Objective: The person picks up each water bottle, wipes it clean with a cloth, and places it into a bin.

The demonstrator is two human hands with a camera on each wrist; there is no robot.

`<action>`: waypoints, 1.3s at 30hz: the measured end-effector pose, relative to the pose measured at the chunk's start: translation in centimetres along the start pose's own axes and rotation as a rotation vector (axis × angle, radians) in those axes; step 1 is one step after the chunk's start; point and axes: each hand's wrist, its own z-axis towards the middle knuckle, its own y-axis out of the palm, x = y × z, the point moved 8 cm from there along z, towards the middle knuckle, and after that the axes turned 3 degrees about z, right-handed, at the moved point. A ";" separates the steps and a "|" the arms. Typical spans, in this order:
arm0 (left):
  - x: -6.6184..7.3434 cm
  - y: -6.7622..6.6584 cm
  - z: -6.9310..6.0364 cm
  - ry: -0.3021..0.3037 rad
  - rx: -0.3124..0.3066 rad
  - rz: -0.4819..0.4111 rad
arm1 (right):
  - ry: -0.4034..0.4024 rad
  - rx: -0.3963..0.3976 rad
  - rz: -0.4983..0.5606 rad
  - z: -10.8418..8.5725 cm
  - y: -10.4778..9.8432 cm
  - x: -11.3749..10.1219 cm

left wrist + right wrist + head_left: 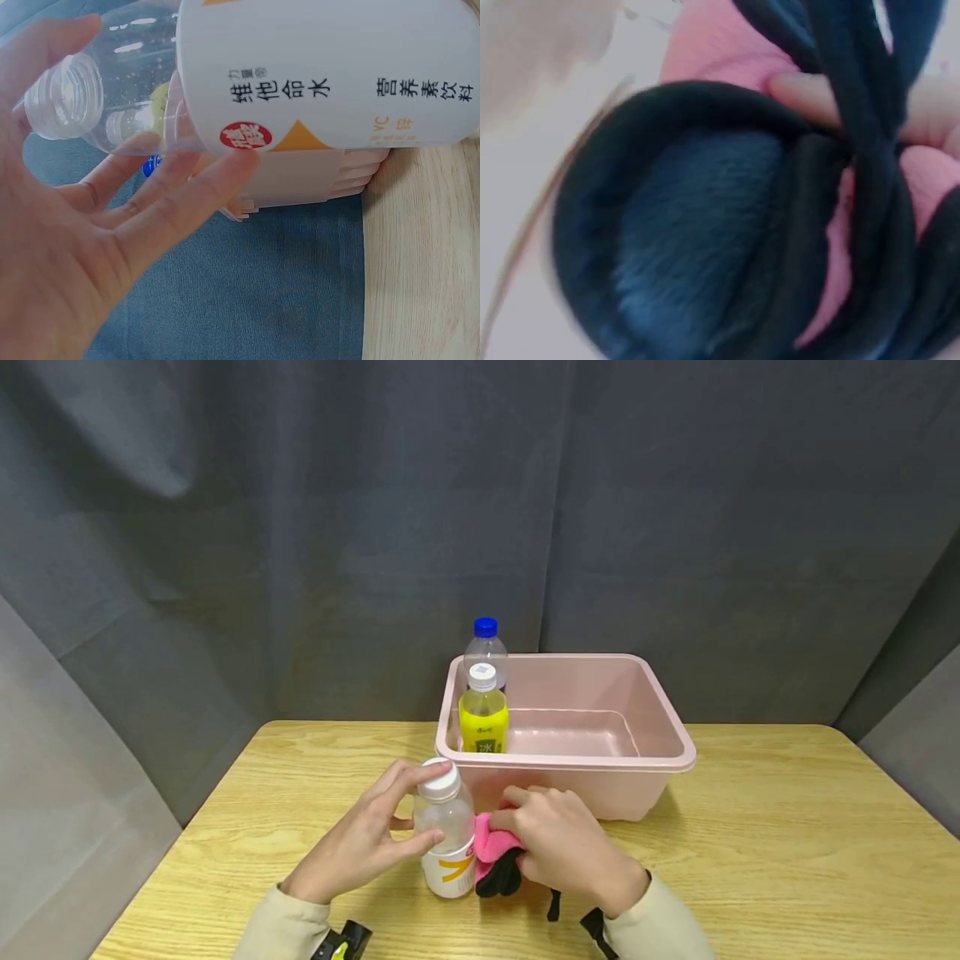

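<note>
A clear plastic bottle point(450, 870) with a white cap and a white-and-orange label stands on the table, in front of the bin. My left hand point(363, 839) holds it near the top, a finger on the cap and the thumb at its side. In the left wrist view the label point(300, 82) faces the camera. My right hand point(566, 843) grips a bunched pink-and-black cloth item point(495, 843) against the bottle's right side. Close up in the right wrist view, the cloth point(697, 225) shows dark lining, thick black edging and black straps; its kind cannot be told.
Just behind the hands is a pink plastic bin point(570, 766). At its left end stand a yellow-labelled bottle point(483, 722) with a white cap and a clear bottle point(486, 647) with a blue cap. The wooden table point(787, 827) extends to both sides; a grey curtain point(675, 527) hangs behind.
</note>
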 end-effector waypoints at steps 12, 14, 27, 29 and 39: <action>0.3 0.2 0.0 0.019 0.007 -0.013 | -0.014 0.312 0.008 -0.5 -3.5 0.4; 0.4 0.2 0.1 0.024 0.008 -0.011 | -0.020 0.315 0.007 -0.5 -3.6 0.4; 0.2 0.0 -0.2 0.000 0.012 0.004 | -0.055 0.144 -0.040 -0.2 -1.2 -0.1; 0.2 0.0 -0.2 0.000 0.013 0.002 | -0.037 0.048 -0.055 -0.1 0.2 -0.1; 0.1 0.2 -0.5 -0.004 0.012 0.002 | -0.005 -0.199 -0.101 -0.7 5.1 0.0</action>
